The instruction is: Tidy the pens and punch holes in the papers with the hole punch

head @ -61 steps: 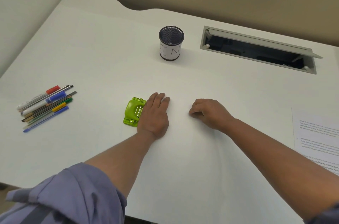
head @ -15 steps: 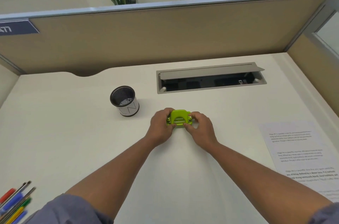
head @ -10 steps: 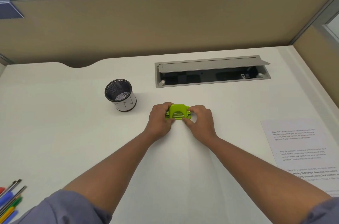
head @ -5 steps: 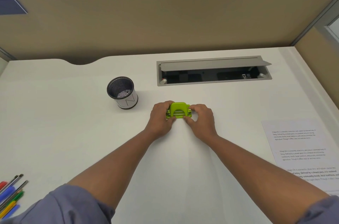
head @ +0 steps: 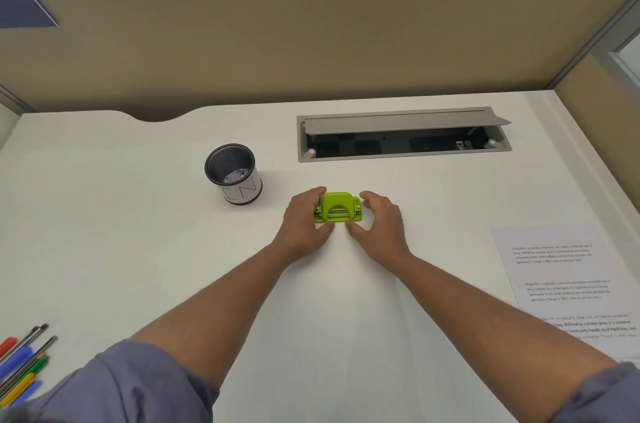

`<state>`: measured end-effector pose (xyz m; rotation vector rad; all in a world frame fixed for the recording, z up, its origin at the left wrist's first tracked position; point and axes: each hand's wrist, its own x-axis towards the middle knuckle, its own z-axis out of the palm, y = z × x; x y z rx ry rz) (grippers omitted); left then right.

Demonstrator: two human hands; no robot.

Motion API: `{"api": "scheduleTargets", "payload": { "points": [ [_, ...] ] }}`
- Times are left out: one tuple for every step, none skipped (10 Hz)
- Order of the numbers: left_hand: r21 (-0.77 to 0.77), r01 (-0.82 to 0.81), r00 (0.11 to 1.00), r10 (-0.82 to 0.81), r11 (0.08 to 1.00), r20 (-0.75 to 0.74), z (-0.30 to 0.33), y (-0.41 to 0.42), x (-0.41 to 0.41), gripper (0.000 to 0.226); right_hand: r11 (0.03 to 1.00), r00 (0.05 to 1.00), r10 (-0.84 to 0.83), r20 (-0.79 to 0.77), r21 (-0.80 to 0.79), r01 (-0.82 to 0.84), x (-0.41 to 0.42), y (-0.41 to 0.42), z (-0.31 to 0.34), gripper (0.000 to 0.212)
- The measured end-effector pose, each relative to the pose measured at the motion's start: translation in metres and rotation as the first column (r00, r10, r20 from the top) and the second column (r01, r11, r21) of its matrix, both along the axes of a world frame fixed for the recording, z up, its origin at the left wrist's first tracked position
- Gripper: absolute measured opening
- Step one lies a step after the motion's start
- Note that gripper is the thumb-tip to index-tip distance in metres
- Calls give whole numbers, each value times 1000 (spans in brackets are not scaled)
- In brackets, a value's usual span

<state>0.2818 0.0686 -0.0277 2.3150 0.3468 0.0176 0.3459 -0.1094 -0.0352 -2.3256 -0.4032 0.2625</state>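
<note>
- While the white desk [head: 138, 214] fills most of the frame, its far edge meets a tan partition [head: 311, 48] across the upper part, and a grey cable tray [head: 403, 135] with its flap raised sits right of centre.
- At the right edge of the frame lies a printed sheet of paper [head: 568, 284], flat and well apart from both hands; nothing shows it punched yet.
- Left of centre stands the mesh pen cup [head: 235, 174], upright, with no pens in it.
- At the lower left corner the pens [head: 20, 363] lie in a loose bundle, partly cut off by the frame, far from the cup.
- At the centre sits the green hole punch [head: 337, 207], flat on the desk, its slot side facing the person.
- On its left, the left hand [head: 304, 225] has fingers curled against the punch's end, seemingly holding it.
- Half a second ago the right hand [head: 381, 225] pinched the punch's other end; now its fingers have spread and sit just beside the punch, clear of it.
- That release suggests the punch has been squared up and parked, so the free right hand looks ready to fetch the paper, while the pen tidying remains undone.
</note>
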Motion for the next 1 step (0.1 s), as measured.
{"api": "scheduleTargets", "payload": {
  "points": [
    [32,-18,1000,18,999,6,13,0,-8,78,1000,1000,-10,15,27,9,-8,-4,11,68]
  ]
}}
